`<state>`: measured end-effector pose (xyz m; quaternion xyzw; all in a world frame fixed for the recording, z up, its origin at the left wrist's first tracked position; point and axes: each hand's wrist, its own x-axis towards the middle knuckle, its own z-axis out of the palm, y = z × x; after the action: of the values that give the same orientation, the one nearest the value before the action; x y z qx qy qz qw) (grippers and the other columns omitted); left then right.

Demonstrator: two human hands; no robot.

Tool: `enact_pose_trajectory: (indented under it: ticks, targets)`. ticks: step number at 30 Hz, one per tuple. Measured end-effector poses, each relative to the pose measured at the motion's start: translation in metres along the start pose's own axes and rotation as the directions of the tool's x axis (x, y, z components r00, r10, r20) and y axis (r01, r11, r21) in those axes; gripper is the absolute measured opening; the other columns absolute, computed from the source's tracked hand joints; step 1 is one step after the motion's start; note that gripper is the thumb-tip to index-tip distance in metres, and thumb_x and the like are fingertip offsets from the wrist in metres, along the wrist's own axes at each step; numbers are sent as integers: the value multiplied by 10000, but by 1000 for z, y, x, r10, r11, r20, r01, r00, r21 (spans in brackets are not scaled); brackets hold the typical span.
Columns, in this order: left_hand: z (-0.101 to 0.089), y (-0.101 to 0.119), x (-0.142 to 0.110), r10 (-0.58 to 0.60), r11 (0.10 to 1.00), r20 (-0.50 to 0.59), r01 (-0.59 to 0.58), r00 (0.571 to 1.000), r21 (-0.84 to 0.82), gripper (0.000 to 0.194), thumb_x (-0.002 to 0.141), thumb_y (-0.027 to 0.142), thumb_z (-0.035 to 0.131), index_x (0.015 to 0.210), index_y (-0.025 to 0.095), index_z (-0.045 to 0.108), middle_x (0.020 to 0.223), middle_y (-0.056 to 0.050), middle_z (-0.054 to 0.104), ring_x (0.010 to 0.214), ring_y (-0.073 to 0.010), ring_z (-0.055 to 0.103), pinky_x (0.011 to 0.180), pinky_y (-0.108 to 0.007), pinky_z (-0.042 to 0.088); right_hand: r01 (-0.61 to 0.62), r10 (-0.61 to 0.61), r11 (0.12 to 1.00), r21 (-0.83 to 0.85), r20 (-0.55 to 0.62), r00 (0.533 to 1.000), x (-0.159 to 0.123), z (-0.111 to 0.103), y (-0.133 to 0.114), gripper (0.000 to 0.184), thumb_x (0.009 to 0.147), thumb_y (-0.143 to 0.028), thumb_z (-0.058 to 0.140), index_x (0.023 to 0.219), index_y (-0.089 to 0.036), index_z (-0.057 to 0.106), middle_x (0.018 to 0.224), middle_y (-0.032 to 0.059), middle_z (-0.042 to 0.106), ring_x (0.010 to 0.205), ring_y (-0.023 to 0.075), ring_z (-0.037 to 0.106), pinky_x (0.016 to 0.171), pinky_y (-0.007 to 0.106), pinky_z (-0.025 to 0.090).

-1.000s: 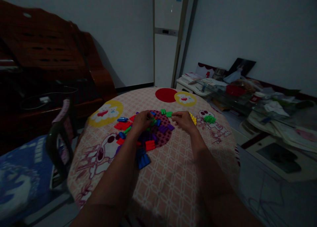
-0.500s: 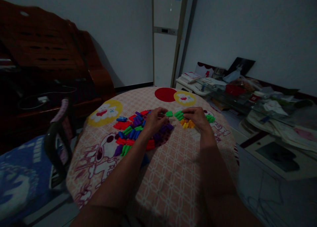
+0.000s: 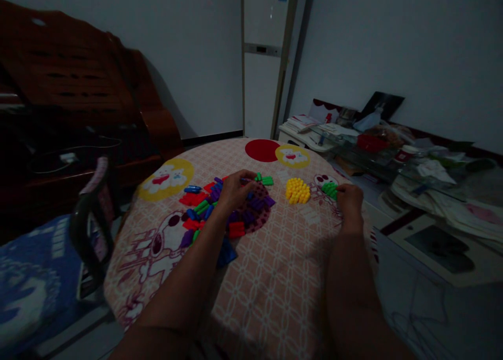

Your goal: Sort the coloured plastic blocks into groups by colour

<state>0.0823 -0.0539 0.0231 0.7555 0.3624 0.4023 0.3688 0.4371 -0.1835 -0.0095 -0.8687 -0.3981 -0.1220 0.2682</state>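
Note:
A round table under a pink patterned cloth [image 3: 271, 276] carries a heap of small plastic pieces [image 3: 208, 210] in red, blue, purple and green. My left hand [image 3: 234, 188] rests on the far side of that heap with its fingers curled over some pieces; what it grips is hidden. Two loose green pieces [image 3: 265, 180] lie just beyond it. A tidy yellow cluster [image 3: 297, 190] sits right of centre. My right hand [image 3: 349, 198] is closed at the edge of a green cluster [image 3: 329, 189] near the table's right rim.
A dark wooden bench [image 3: 78, 103] stands at the left, with a bag [image 3: 94, 218] and a blue cushion [image 3: 27, 276] beside the table. A low glass table [image 3: 377, 145] piled with papers and clutter fills the right. A white cabinet [image 3: 263, 61] stands against the back wall.
My right hand has moved right from the middle of the table to the green cluster, uncovering the yellow cluster. My left hand has stayed at the heap, shifting slightly.

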Motion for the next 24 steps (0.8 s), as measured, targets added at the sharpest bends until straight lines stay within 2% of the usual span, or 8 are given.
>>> enact_pose_trajectory:
  ticks: [3, 6, 10, 12, 15, 19, 21, 24]
  targets:
    - [-9, -6, 2, -32, 999, -37, 32, 999, -2, 286, 767, 305, 656, 998, 148, 713, 870, -57, 753, 726, -181, 701, 659, -269, 561, 33, -33, 999, -1, -35, 999, -1, 6, 1, 347, 667, -90, 517, 861, -137, 801, 861, 112, 772, 822, 242, 687, 808, 332, 498]
    - [-21, -15, 4, -29, 997, -117, 36, 993, 64, 288, 775, 295, 648, 1017, 154, 716, 934, -67, 760, 769, -189, 710, 712, -288, 574, 65, -65, 998, -1, -85, 994, -1, 8, 3, 363, 686, -93, 494, 882, -128, 797, 878, 134, 769, 821, 249, 684, 809, 345, 494]
    - [-26, -26, 12, -21, 977, -181, 59, 983, 206, 274, 810, 248, 616, 1050, 158, 711, 1031, -81, 758, 835, -195, 721, 811, -318, 582, -6, 10, 1000, 23, -170, 985, 2, 2, -5, 342, 733, -135, 510, 925, -98, 791, 902, 190, 756, 819, 266, 682, 780, 351, 479]
    - [-19, -28, 20, -19, 954, -139, 59, 990, 294, 301, 825, 212, 597, 1102, 153, 701, 1086, -94, 750, 877, -201, 723, 862, -335, 578, -31, 46, 997, 68, -219, 975, 5, -1, -13, 325, 734, -174, 534, 924, -103, 787, 890, 184, 754, 813, 271, 677, 768, 353, 477]
    - [7, -25, 40, -20, 888, 11, 13, 1000, 460, 394, 849, 162, 567, 1232, 139, 659, 1196, -123, 722, 1010, -223, 709, 976, -359, 538, -11, 45, 991, 130, -257, 965, 8, -1, -24, 301, 720, -222, 540, 872, -134, 784, 839, 147, 755, 795, 273, 669, 759, 359, 483]
    - [44, -23, 67, -88, 732, 202, -74, 975, 677, 564, 858, 92, 529, 1422, 112, 528, 1426, -163, 585, 1289, -245, 579, 1104, -331, 440, 51, -8, 983, 178, -237, 972, 7, 4, -31, 294, 707, -249, 529, 817, -142, 780, 816, 140, 757, 781, 276, 675, 748, 369, 492]
    - [55, -25, 76, -140, 673, 274, -111, 952, 731, 556, 847, 77, 535, 1402, 111, 554, 1427, -168, 582, 1300, -246, 573, 1092, -305, 441, 54, -8, 979, 197, -227, 974, 6, 5, -33, 297, 706, -258, 529, 811, -139, 780, 812, 143, 758, 770, 275, 679, 749, 373, 499]
    - [60, -30, 79, -189, 645, 318, -126, 929, 754, 424, 810, 78, 581, 1217, 116, 692, 1273, -163, 681, 1206, -264, 638, 1041, -300, 474, 58, -4, 968, 244, -215, 977, 5, 4, -37, 290, 706, -267, 534, 795, -139, 779, 800, 139, 756, 758, 267, 684, 756, 373, 509]
